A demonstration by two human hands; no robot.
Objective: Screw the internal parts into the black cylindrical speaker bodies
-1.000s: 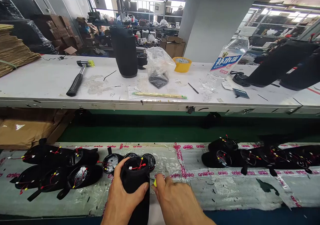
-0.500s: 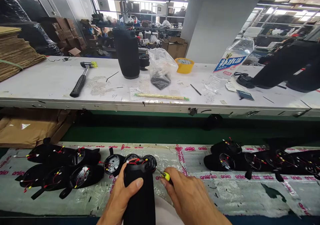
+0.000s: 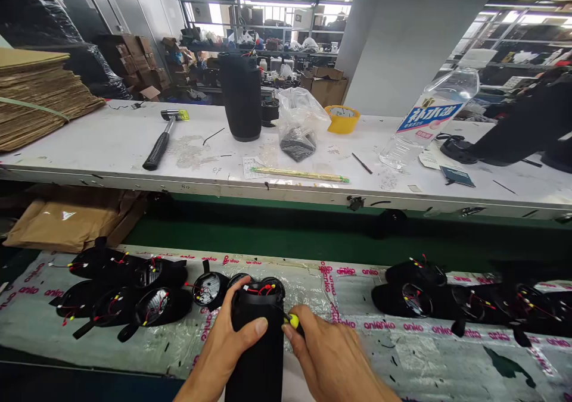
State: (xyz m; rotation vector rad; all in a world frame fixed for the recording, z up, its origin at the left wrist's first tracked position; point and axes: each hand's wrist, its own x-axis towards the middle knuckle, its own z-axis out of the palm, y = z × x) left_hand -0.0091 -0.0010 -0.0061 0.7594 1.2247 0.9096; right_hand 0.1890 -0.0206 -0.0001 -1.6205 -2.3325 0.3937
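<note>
My left hand (image 3: 227, 342) is wrapped round a black fabric-covered cylinder (image 3: 257, 354), its thumb lying across the front. Red wires (image 3: 263, 289) show in the cylinder's open top, which faces up and away. In my right hand (image 3: 326, 348) is a small tool with a yellow-and-black handle (image 3: 294, 320). The tool's thin tip meets the right side of the cylinder near its upper rim; the exact contact point is too small to make out.
Black cylinders with wires lie in groups at left (image 3: 152, 307) and right (image 3: 417, 299) on the plastic-covered lower surface (image 3: 348, 360). The white bench (image 3: 201, 170) beyond holds a hammer (image 3: 158, 146), a standing black cylinder (image 3: 241, 98), a plastic bag (image 3: 299, 128), yellow tape (image 3: 342, 119) and a bottle (image 3: 429, 116).
The tool in my right hand has come in to the cylinder's side, where a gap showed before. The cylinder is more upright, and the whole view has shifted slightly.
</note>
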